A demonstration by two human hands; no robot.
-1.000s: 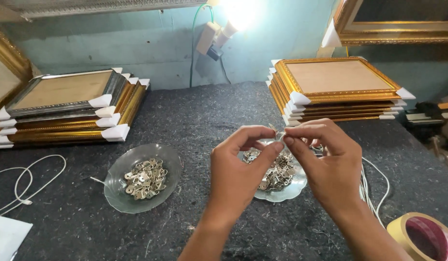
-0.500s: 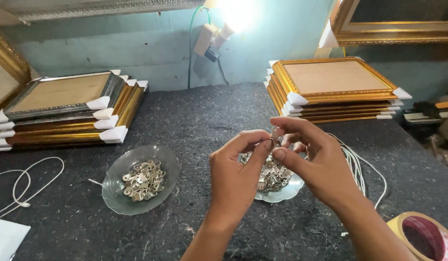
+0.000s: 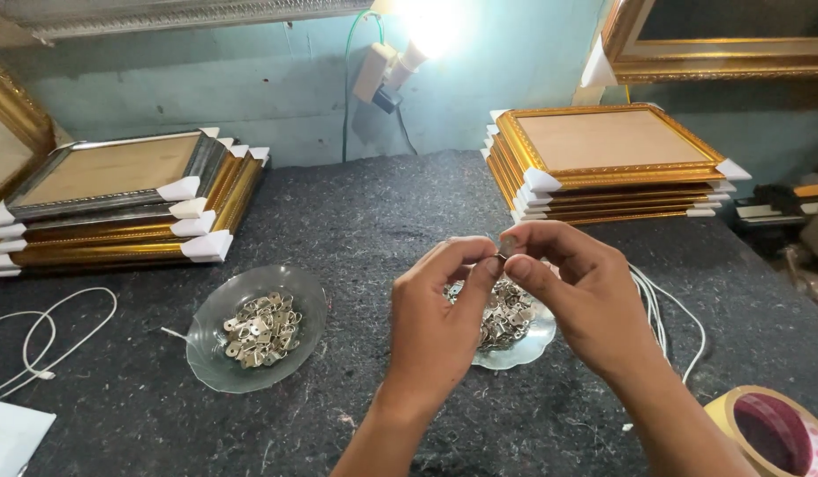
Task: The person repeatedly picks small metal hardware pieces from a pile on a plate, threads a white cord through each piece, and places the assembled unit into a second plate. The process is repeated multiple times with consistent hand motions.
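The left hand (image 3: pixel 440 322) and the right hand (image 3: pixel 572 296) meet above the middle of the table, fingertips drawn together; between them they pinch a small metal hanger piece (image 3: pixel 506 248), the left thumb and forefinger closed on it from the left, the right thumb and forefinger closed on it from the right; it is too small and too covered by fingers to tell which way its long axis runs, or whether it is one piece or two; both hands are about equally near it, since it sits right at their meeting point.

Directly beneath the hands, and partly hidden by them, stands a clear glass dish (image 3: pixel 524 352) heaped with more of the same small metal parts; a second glass dish (image 3: pixel 216 364) lies to the left, well apart from the hands, with a smaller heap of the parts in its middle; the left hand is the nearer to it.

Farther out, on the dark felt table (image 3: pixel 356 221), a stack of gold frames (image 3: pixel 603 181) with white corner guards sits at the far right, and another stack of frames (image 3: pixel 117 208) at the far left; white cord (image 3: pixel 665 309) trails just right of the right wrist, another loop of cord (image 3: pixel 47 340) lies near the left edge; a roll of tape (image 3: pixel 771 433) rests at the near right corner; a bright lamp (image 3: pixel 431 26) shines on the far wall.
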